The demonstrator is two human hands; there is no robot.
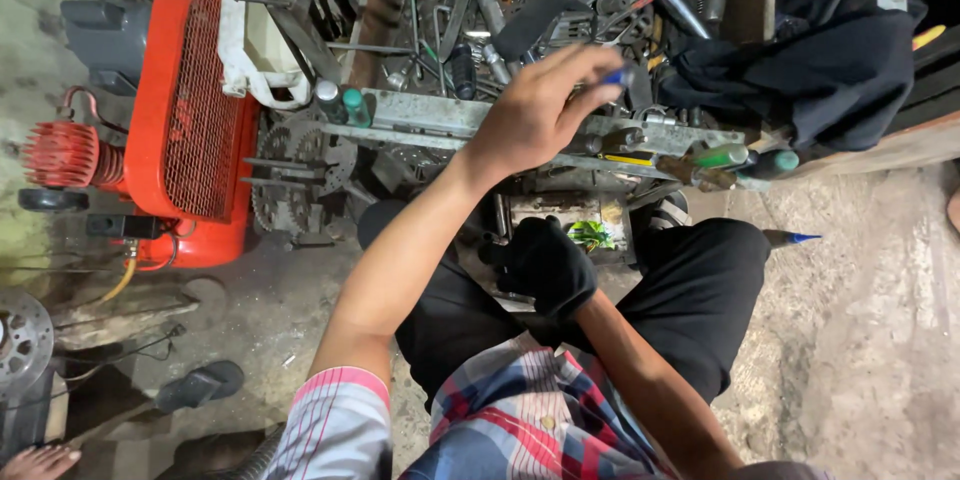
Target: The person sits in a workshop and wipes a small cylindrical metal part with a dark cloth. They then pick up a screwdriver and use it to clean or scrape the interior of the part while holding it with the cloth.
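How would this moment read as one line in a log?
left hand: bare, reaching over tool tray | right hand: black glove, at lap | compressor: orange, left

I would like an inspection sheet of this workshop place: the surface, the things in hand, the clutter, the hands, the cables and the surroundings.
Surface: dirty concrete floor; metal tool tray in front of the knees.
Job's things: small blue-tipped object at the left hand's fingertips; what it is cannot be told.
Clutter: wrenches and bars piled behind the tray; green-handled screwdrivers; sprockets; black cloth.
Hands: left hand bare, reaching over the tray; right hand in a black glove, low between the knees, its grip unclear.
Cables: thin wires under the compressor.
Surroundings: orange compressor; sandal; brake disc.
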